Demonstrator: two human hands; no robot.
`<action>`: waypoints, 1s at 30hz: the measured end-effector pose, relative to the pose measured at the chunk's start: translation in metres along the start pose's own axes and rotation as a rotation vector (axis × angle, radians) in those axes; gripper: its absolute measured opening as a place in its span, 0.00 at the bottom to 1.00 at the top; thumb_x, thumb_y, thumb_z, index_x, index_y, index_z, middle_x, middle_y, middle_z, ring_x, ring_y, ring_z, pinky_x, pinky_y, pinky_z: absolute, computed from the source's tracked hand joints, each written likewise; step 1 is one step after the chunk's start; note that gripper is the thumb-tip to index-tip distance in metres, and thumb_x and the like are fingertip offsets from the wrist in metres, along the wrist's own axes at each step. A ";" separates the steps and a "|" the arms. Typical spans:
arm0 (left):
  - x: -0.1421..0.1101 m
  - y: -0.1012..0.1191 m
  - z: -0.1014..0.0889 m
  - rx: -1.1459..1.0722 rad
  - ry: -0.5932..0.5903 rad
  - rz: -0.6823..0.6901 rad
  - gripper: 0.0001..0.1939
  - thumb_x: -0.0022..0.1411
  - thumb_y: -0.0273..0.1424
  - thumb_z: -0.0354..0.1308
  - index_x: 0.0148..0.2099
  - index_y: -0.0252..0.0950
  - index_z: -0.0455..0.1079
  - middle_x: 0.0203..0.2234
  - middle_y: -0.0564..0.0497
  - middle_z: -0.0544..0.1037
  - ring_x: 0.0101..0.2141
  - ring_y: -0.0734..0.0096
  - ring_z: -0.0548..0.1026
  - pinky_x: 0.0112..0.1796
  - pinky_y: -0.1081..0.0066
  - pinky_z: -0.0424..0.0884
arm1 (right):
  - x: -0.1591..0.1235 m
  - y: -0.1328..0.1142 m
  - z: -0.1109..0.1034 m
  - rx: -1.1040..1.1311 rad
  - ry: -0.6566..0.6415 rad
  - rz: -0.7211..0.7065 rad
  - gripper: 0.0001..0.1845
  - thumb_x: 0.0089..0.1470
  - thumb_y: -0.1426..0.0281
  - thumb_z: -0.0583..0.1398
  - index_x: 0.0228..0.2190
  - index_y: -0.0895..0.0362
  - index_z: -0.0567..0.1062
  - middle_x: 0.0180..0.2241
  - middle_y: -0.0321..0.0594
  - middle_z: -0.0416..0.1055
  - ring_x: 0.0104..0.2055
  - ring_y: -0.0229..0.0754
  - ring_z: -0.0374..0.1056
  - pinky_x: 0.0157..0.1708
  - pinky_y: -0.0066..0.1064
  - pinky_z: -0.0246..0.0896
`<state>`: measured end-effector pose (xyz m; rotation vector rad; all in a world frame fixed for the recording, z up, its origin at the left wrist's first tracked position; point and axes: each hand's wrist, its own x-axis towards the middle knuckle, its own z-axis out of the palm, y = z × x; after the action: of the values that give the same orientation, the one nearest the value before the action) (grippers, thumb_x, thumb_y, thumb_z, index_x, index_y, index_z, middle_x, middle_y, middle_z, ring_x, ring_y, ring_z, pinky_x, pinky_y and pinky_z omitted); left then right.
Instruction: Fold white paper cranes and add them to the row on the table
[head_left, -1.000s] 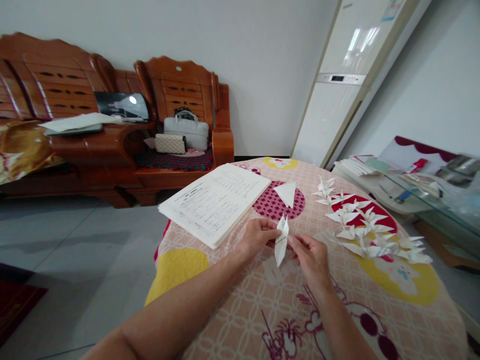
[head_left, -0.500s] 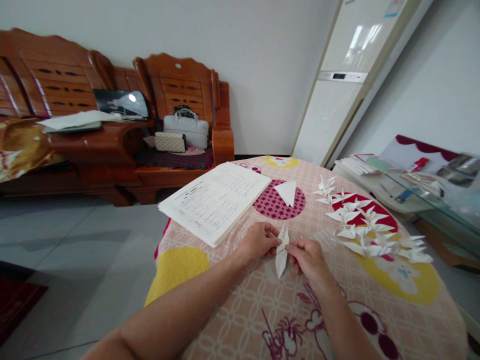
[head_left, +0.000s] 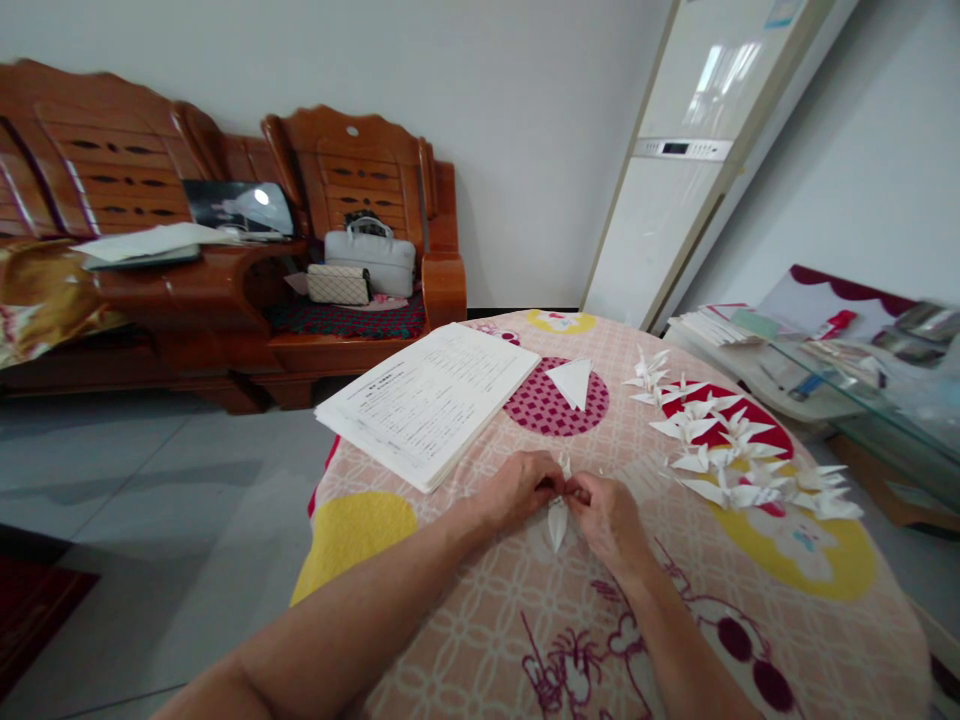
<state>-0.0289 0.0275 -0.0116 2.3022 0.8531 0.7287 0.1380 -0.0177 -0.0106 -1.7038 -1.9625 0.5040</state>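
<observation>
A narrow piece of folded white paper [head_left: 556, 527] lies over the tablecloth, its pointed ends showing above and below my fingers. My left hand [head_left: 525, 487] pinches it from the left side. From the right, my right hand [head_left: 602, 508] grips the same paper, and the fingertips of both hands nearly meet and cover its middle. Beyond my hands lie folded white paper triangles [head_left: 573, 381] on a purple patterned circle. To the right stand several white paper cranes [head_left: 724, 458], grouped in loose rows.
A thick stack of printed sheets [head_left: 431, 410] lies at the table's left edge. The round table wears a patterned cloth [head_left: 465, 630]. A glass-topped stand [head_left: 877, 400] with papers is at the right. Behind are a wooden armchair [head_left: 442, 285] with bags and a tall white air conditioner [head_left: 637, 215].
My fingers have closed in over the middle of the folded paper, and the hands are nearer each other. Less of the paper shows now.
</observation>
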 end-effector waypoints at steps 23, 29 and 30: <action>-0.011 0.000 -0.016 0.235 -0.199 0.192 0.07 0.59 0.26 0.57 0.41 0.35 0.71 0.36 0.48 0.74 0.37 0.69 0.73 0.39 0.73 0.66 | -0.006 0.006 -0.023 -0.074 -0.237 -0.156 0.12 0.48 0.73 0.59 0.34 0.55 0.81 0.29 0.41 0.78 0.30 0.42 0.71 0.30 0.28 0.54; -0.006 -0.005 -0.010 0.112 -0.128 0.110 0.06 0.60 0.24 0.55 0.37 0.33 0.73 0.33 0.49 0.76 0.36 0.71 0.73 0.38 0.75 0.65 | -0.006 0.010 -0.018 -0.069 -0.190 -0.213 0.09 0.53 0.71 0.57 0.29 0.56 0.79 0.28 0.41 0.76 0.30 0.40 0.69 0.29 0.27 0.51; -0.005 -0.005 -0.010 0.086 -0.117 0.078 0.06 0.60 0.24 0.55 0.36 0.33 0.74 0.32 0.49 0.77 0.35 0.71 0.73 0.37 0.75 0.65 | -0.006 0.011 -0.016 -0.067 -0.168 -0.206 0.10 0.53 0.71 0.57 0.27 0.57 0.78 0.26 0.40 0.75 0.29 0.40 0.68 0.28 0.27 0.51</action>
<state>-0.0404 0.0305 -0.0095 2.4400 0.7581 0.5942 0.1563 -0.0225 -0.0048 -1.5172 -2.2679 0.5253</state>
